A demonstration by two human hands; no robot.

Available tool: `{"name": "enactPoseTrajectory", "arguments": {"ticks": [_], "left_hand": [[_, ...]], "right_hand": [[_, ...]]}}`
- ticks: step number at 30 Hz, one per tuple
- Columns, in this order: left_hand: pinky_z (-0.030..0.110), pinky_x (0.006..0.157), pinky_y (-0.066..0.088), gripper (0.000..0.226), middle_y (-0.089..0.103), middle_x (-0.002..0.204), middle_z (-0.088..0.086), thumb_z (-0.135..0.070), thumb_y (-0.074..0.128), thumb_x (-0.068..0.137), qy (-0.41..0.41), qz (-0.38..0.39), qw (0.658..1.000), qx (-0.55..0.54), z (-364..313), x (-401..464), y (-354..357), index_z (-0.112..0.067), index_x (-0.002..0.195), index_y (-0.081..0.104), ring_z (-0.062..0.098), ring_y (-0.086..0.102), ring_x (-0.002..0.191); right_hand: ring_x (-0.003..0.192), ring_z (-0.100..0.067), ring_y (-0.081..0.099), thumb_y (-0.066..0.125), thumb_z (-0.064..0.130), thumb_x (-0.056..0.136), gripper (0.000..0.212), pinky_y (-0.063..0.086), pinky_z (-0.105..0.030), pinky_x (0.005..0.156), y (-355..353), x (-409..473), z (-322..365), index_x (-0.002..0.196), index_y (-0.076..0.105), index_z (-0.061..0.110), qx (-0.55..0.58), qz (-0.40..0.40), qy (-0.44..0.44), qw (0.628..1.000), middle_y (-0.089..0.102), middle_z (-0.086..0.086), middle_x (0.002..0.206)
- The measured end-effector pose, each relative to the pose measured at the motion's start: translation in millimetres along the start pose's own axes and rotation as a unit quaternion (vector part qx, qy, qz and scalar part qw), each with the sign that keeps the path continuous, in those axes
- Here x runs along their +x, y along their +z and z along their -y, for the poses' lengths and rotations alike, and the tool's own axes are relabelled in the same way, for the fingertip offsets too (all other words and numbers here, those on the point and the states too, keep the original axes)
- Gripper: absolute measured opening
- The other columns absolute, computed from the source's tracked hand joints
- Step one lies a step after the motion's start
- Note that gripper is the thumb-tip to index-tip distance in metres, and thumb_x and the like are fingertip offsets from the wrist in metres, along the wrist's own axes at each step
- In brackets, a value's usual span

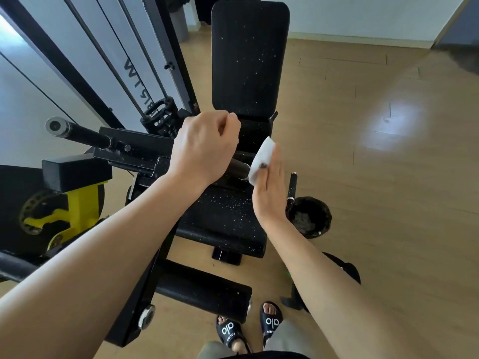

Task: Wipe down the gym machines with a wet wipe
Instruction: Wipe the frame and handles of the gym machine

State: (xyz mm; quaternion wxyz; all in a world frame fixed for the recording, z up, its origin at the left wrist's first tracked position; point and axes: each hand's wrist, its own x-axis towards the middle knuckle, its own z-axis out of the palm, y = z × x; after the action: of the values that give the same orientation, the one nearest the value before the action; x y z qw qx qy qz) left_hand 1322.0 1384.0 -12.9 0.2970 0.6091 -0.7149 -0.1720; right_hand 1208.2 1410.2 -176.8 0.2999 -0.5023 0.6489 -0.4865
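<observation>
A black gym machine with a speckled seat [223,213] and an upright backrest [248,60] stands in front of me. A short black bar [239,167] with a chrome end sticks out to the right above the seat. My left hand [204,149] curls over this bar from above and grips it. My right hand [269,187] is flat with straight fingers and presses a white wet wipe [261,159] against the bar's end. The wipe has a dark dirt smudge near its lower edge.
Another bar [77,132] points left from the machine's frame, above a yellow bracket [77,203]. Cables [116,60] rise at the back left. A padded roller [202,288] lies low in front, near my sandalled feet [248,330]. A round black pad [309,216] sits to the seat's right over wooden floor [388,203].
</observation>
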Motion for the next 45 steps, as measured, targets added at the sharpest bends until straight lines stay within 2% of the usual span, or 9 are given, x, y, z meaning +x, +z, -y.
{"name": "enactPoseTrajectory", "arguments": {"ticks": [4, 8, 13, 22, 26, 28, 32, 38, 45], "left_hand": [[0.041, 0.066, 0.054, 0.044, 0.066, 0.068, -0.002, -0.037, 0.04, 0.094, -0.006, -0.002, 1.0, -0.009, -1, 0, 0, -0.009, 0.071, 0.065, 0.019, 0.061, 0.068], [0.031, 0.061, 0.05, 0.041, 0.062, 0.06, -0.01, -0.032, 0.043, 0.096, -0.012, -0.001, 1.0, -0.021, -1, -1, 1, -0.014, 0.067, 0.066, 0.01, 0.057, 0.06], [0.033, 0.067, 0.054, 0.04, 0.066, 0.065, -0.008, -0.03, 0.044, 0.097, -0.018, -0.004, 1.0, -0.018, -3, 0, 1, -0.015, 0.068, 0.067, 0.009, 0.062, 0.066], [0.038, 0.072, 0.055, 0.039, 0.066, 0.066, -0.008, -0.029, 0.044, 0.097, -0.033, -0.006, 0.999, -0.014, -4, -1, 0, -0.016, 0.067, 0.067, 0.01, 0.063, 0.07], [0.041, 0.071, 0.057, 0.038, 0.068, 0.067, -0.007, -0.03, 0.045, 0.096, -0.043, -0.009, 0.999, -0.016, -5, -1, 0, -0.017, 0.068, 0.067, 0.011, 0.065, 0.07], [0.042, 0.072, 0.057, 0.038, 0.068, 0.068, -0.007, -0.029, 0.045, 0.096, -0.047, -0.007, 0.999, -0.02, -5, -2, 1, -0.017, 0.068, 0.067, 0.012, 0.066, 0.07], [0.042, 0.073, 0.056, 0.039, 0.068, 0.069, -0.005, -0.028, 0.044, 0.097, -0.052, -0.017, 0.998, -0.034, -5, -2, 0, -0.015, 0.069, 0.066, 0.013, 0.065, 0.071], [0.043, 0.073, 0.055, 0.036, 0.068, 0.068, -0.003, -0.023, 0.043, 0.094, -0.053, -0.033, 0.997, -0.053, -4, -2, 0, -0.012, 0.068, 0.065, 0.012, 0.065, 0.07], [0.044, 0.072, 0.055, 0.034, 0.067, 0.069, 0.0, -0.022, 0.044, 0.093, -0.059, -0.037, 0.996, -0.048, -4, -3, 0, -0.012, 0.069, 0.066, 0.015, 0.065, 0.071]], "right_hand": [[0.153, -0.002, 0.016, 0.029, 0.031, 0.112, 0.056, 0.017, -0.022, 0.125, 17, -26, -1, 0.164, 0.01, 0.017, 0.092, -0.06, 0.057, 0.992, 0.018, 0.005, 0.169], [0.139, 0.022, 0.021, 0.028, 0.032, 0.112, 0.052, 0.02, -0.007, 0.114, 22, -33, 9, 0.163, 0.017, 0.024, 0.142, -0.098, 0.084, 0.981, 0.026, 0.03, 0.155], [0.15, -0.011, 0.029, 0.024, 0.04, 0.112, 0.052, 0.023, -0.03, 0.124, 2, 19, 10, 0.16, 0.029, 0.02, 0.139, -0.049, 0.158, 0.976, 0.036, 0.003, 0.163], [0.131, 0.016, 0.04, 0.025, 0.034, 0.113, 0.048, 0.034, -0.011, 0.109, 8, -11, 7, 0.158, 0.031, 0.018, 0.12, -0.073, 0.09, 0.986, 0.048, 0.023, 0.143], [0.104, -0.014, 0.061, 0.023, 0.042, 0.11, 0.047, 0.048, -0.038, 0.085, -8, 37, 3, 0.116, 0.062, 0.016, -0.031, 0.02, 0.014, 0.999, 0.067, -0.004, 0.108], [0.076, 0.002, 0.048, 0.03, 0.035, 0.111, 0.038, 0.034, -0.026, 0.068, -24, 41, -1, 0.078, 0.047, 0.028, -0.069, 0.086, -0.048, 0.993, 0.049, 0.011, 0.075], [0.059, -0.001, 0.045, 0.036, 0.032, 0.111, 0.04, 0.03, -0.022, 0.061, -54, 56, 9, 0.073, 0.047, 0.031, -0.107, 0.224, -0.105, 0.963, 0.042, 0.012, 0.064], [0.083, 0.0, 0.06, 0.036, 0.043, 0.109, 0.038, 0.038, -0.017, 0.073, -35, 97, 37, 0.142, 0.056, 0.038, -0.204, 0.4, -0.085, 0.89, 0.065, 0.018, 0.091], [0.138, -0.019, 0.048, 0.04, 0.051, 0.106, 0.05, 0.038, -0.032, 0.114, -10, 123, 32, 0.155, 0.038, 0.038, -0.228, 0.487, -0.1, 0.837, 0.049, 0.002, 0.154]]}}
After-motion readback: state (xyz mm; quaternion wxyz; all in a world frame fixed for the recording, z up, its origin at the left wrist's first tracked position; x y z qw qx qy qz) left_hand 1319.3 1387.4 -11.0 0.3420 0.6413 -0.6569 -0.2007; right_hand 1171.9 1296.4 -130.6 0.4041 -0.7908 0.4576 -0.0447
